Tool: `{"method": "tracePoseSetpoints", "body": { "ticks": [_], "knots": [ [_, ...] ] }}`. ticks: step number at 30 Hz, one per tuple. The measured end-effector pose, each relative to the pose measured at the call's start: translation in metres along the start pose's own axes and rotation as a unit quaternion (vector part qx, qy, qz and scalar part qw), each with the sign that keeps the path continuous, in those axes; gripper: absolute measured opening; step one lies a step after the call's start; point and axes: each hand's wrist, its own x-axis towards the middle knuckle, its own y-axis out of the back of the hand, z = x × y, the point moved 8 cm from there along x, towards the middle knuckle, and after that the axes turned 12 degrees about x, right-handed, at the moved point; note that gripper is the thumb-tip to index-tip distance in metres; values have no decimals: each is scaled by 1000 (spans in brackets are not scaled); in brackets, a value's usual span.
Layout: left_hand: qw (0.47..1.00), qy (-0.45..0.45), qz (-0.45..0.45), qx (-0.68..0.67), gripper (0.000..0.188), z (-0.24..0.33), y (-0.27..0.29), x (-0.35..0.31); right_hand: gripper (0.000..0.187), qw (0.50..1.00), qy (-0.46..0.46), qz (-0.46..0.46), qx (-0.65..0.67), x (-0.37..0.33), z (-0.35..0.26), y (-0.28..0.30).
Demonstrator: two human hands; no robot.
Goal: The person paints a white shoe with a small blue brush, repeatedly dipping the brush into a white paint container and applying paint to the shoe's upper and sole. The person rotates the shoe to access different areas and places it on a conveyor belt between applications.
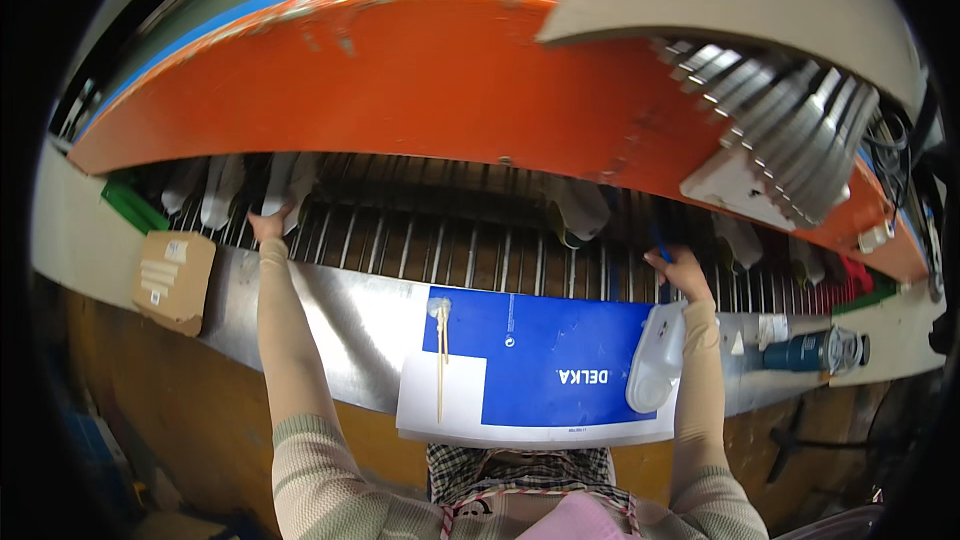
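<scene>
My left hand (270, 225) reaches under the front of an orange machine hood. Its fingers close round the near end of a pale, shoe-shaped piece (290, 188) on the roller conveyor (400, 230). Two similar pale pieces lie to its left, one of them a whitish piece (222, 190). Further right, another shoe-shaped piece (580, 210) rests on the rollers. My right hand (682, 273) is over the conveyor's near edge, fingers curled round a thin blue stick-like thing (659, 235). What its far end touches is too dark to tell.
The orange hood (400, 70) overhangs the rollers. On the metal ledge are a cardboard piece (175, 280), a blue-and-white sheet (560, 340), thin wooden sticks (441, 360), a white moulded piece (653, 365) and a dark teal bottle (800, 351). Fanned metal strips (780, 130) hang at upper right.
</scene>
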Motion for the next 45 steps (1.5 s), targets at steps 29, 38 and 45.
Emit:
{"method": "tracePoseSetpoints", "body": {
  "ticks": [29,38,45],
  "knots": [
    [782,-412,-447,-139,116,296,257,-450,34,886,178,-334,268,-189,-124,-150],
    [631,-312,-699,-124,70,259,44,-527,69,757,-153,-288,566,-305,-1,-158],
    [610,-451,-642,-113,96,211,49,-551,55,705,-323,-147,614,-327,6,-166]
  ]
}}
